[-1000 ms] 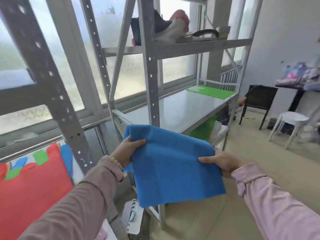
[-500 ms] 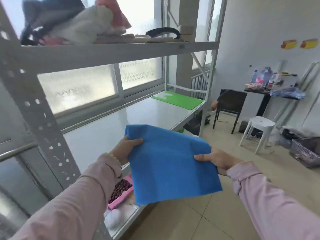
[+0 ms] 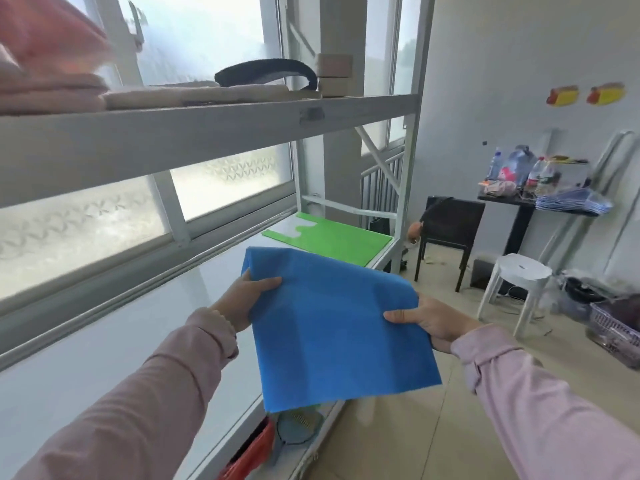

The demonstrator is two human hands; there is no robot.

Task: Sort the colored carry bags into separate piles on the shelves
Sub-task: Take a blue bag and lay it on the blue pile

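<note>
The white shelf [image 3: 114, 344] fills the lower left of the frame, its long middle board bare except at the far end, centre of the frame, where a green bag [image 3: 341, 239] lies flat. Above it, across the upper left, runs the top board [image 3: 194, 133] with folded cloth on it.

We hold the blue bag [image 3: 336, 327] in mid-frame, above the front edge of the middle board and not yet resting on it. Our left hand [image 3: 247, 299] pinches its upper left corner, thumb on top and the other fingers hidden under the fabric; our right hand [image 3: 431, 322] grips the right edge in the same way, thumb over the cloth. Both are closed on the bag, which hangs slightly slack between them.

To set it down well, we would judge it best to keep the sheet taut and level, carry it over bare board well apart from the green one (a separate pile is the point), lower the far edge first, then let the near edge follow so it lands flat without folding under. Release both sides together.
</note>
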